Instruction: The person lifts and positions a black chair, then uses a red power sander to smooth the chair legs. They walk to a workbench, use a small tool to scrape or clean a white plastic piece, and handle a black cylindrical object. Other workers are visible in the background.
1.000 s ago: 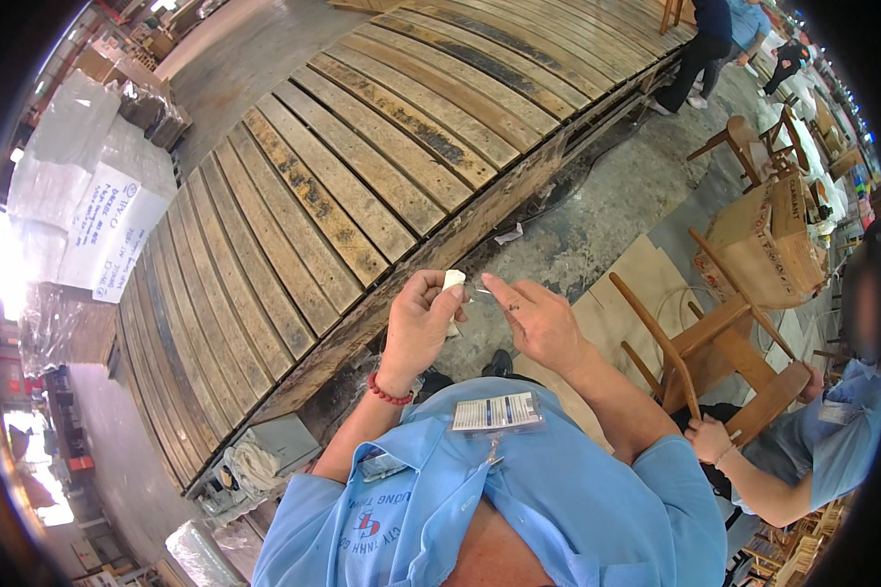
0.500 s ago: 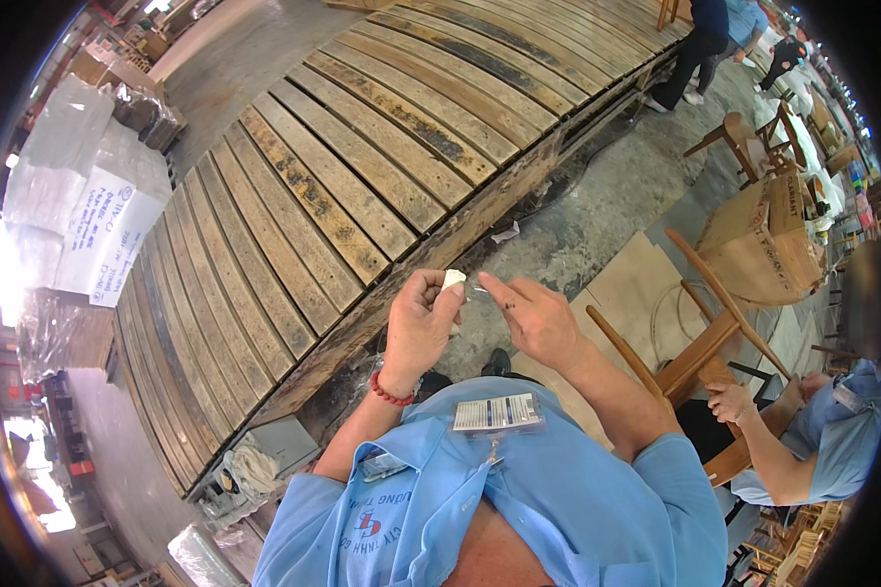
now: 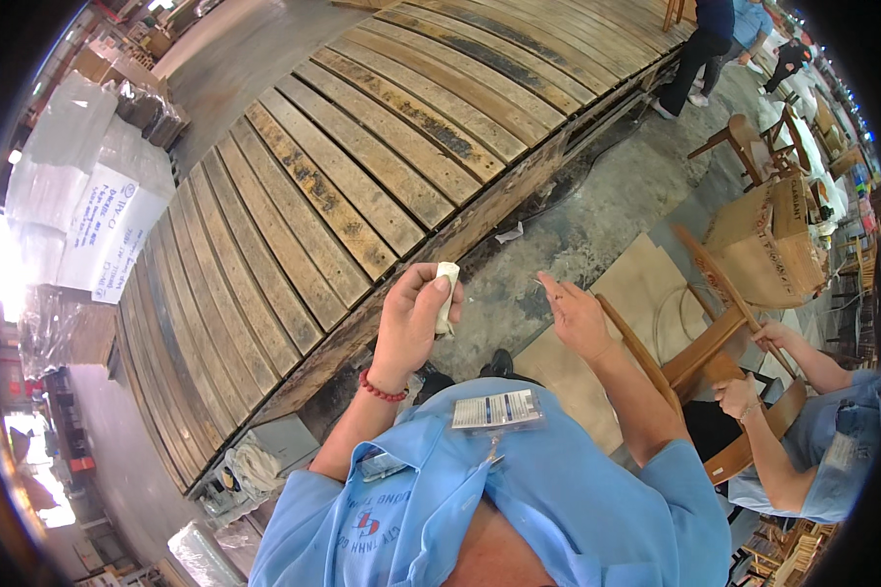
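My left hand [image 3: 411, 318] is closed around a small off-white folded strip [image 3: 447, 293], cloth or paper, which stands upright between thumb and fingers. A red bead bracelet [image 3: 383, 387] circles that wrist. To its right, apart from the strip, my right hand [image 3: 579, 318] points its fingers up and leftward. They look stretched out, and I make out nothing held in them. Both hands are above the concrete floor, beside the long edge of a low slatted wooden platform [image 3: 347, 210].
At the right a co-worker's hand [image 3: 737, 396] is at a wooden chair frame [image 3: 705, 347]. Behind it stands a cardboard box [image 3: 762, 245]. Flat cardboard [image 3: 597, 303] covers part of the floor. Wrapped white packages [image 3: 113, 215] are stacked at the left; other people stand at the far right.
My right hand has moved right, away from my left hand. The strip in my left hand now shows more of its length. The co-worker's second hand has come up to the chair.
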### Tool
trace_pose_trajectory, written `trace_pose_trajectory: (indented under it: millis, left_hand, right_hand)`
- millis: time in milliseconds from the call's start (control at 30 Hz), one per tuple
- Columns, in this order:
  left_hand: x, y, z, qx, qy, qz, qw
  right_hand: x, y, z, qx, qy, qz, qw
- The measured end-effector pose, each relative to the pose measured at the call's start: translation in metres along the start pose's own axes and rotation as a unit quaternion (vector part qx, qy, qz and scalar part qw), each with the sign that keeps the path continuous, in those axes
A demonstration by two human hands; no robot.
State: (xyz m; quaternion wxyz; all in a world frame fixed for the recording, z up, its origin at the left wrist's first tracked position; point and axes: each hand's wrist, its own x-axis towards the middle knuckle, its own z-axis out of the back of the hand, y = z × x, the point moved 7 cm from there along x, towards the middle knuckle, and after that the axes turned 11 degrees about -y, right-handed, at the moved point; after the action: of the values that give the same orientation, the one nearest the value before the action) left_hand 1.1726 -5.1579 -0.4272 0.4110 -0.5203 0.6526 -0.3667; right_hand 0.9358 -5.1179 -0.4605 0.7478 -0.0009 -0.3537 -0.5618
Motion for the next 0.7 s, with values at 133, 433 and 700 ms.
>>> trace_pose_trajectory:
  millis: [133,433,700]
  left_hand:
    - [0.002,0.010,-0.008,-0.047,0.059,0.035,0.997]
    - [-0.004,0.003,-0.001,0.157,0.034,-0.017,0.987]
    - [-0.013,-0.001,0.006,0.225,0.019,-0.066,0.972]
  right_hand:
    - [0.014,0.037,0.010,0.050,-0.016,0.006,0.999]
    - [0.040,0.095,0.029,0.101,-0.047,0.088,0.990]
    - [0.039,0.108,0.016,0.084,-0.042,0.106,0.990]
